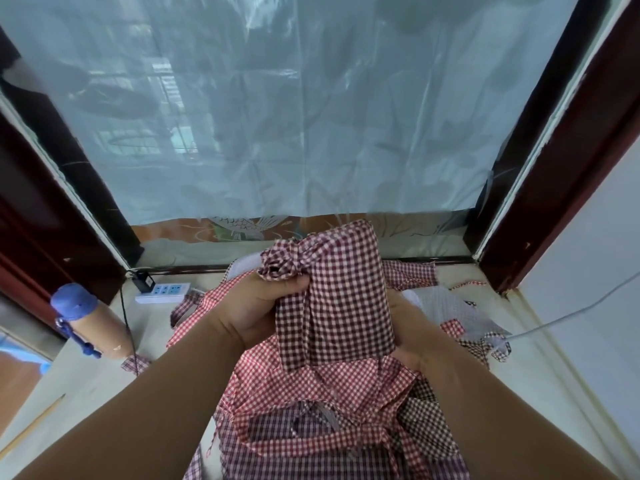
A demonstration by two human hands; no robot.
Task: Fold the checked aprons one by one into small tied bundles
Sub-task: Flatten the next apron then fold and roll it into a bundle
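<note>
Above the loose aprons (311,393), left hand (252,306) pinches the knot (280,265), right hand (412,346) grips the bundle (343,299); a slack grip may untie it.

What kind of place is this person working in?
Probably a home: a pale floor before a dark-framed glass door covered with plastic sheet. A power strip and a bottle are near the aprons. The left hand and right hand hold a bundle.
</note>
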